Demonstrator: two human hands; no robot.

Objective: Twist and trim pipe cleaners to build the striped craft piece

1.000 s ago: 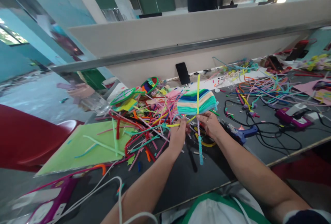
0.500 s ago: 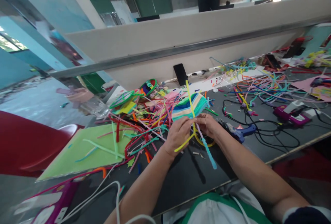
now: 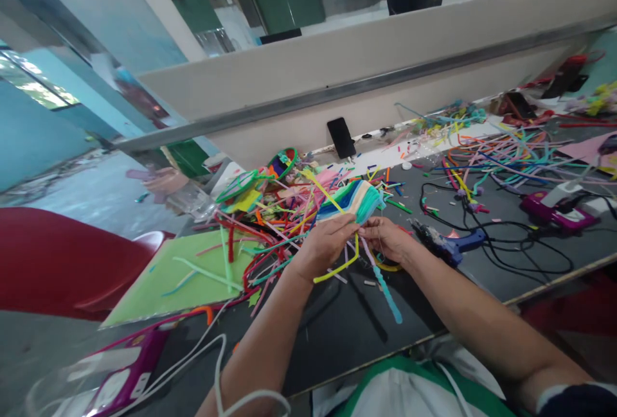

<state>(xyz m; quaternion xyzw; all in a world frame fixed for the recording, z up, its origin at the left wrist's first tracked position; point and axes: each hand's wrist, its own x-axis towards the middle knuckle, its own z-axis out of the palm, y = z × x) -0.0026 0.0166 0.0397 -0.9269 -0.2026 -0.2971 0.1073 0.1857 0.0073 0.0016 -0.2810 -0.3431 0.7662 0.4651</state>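
My left hand [image 3: 325, 247] is closed, its fingertips pinching a yellow pipe cleaner [image 3: 337, 270] at the base of a striped pipe-cleaner piece [image 3: 351, 202]. That piece has blue, white, cream and teal bands and stands above both hands. One yellow end points up and left across it; the other bends down and left. Against the same base, my right hand [image 3: 388, 239] is closed on the top of a pink and light-blue stem [image 3: 385, 292], which hangs toward the table edge. My fingers hide where the yellow pipe cleaner and the stem meet.
A blue glue gun [image 3: 450, 247] with black cables lies right of my right hand. Loose pipe cleaners [image 3: 270, 230] heap to the left, beside a green sheet [image 3: 164, 288]. A phone [image 3: 340, 137] leans at the back. Purple power strips [image 3: 559, 214] and white cables flank the workspace.
The yellow pipe cleaner's upper end has swung from upright over the striped piece to slanting left. Both hands have stayed together at the base. The view has shifted slightly left.
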